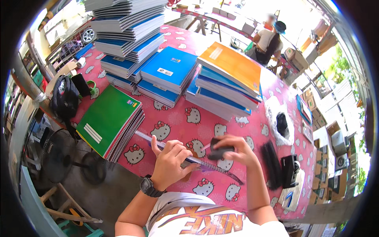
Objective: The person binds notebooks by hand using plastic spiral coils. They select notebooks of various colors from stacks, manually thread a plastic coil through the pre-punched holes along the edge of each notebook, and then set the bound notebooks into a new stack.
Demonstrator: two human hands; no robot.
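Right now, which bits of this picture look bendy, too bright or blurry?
In the head view, the pink cartoon-cat tablecloth bows at its right edge, toward the dark round rim; also in the head view, glare whitens the cloth right of the flat orange notebook; same head view, the bare right hand and rounded dark object look slightly smeared.

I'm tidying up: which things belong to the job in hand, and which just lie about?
Likely in the job: notebook, in the left hand; its coil; dark object, in the right hand; notebook stacks.
Likely just lying about: bag, fan, boxes.
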